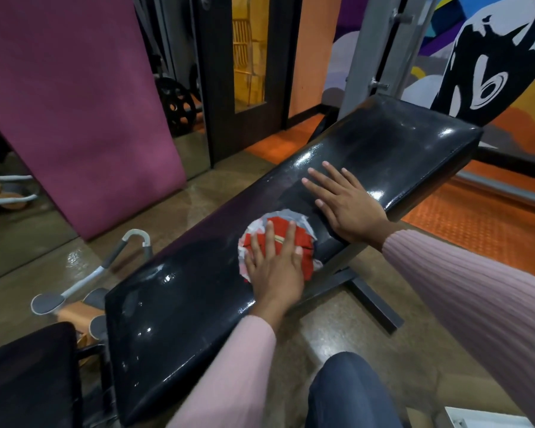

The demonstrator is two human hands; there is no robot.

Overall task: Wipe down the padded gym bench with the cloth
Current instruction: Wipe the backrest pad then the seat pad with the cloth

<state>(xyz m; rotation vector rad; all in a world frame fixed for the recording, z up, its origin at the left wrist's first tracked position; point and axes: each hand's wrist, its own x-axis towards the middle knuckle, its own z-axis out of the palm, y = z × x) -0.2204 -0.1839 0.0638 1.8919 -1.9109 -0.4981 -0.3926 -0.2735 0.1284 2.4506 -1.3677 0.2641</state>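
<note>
One padded black bench here, one red-and-white cloth on it, and two hands in play: the left hand and the right hand. Off to the side, one purple mat and one weight plate.

The long black padded bench wears a glossy vinyl-like cover that throws bright glints, with dull scuffed patches near its middle. On it lies a crumpled red and white woven cloth, matt and soft. The bench's dark metal frame looks painted and flat. The ribbed pink knit sleeves are matt. The brown floor has a polished sheen.
</note>
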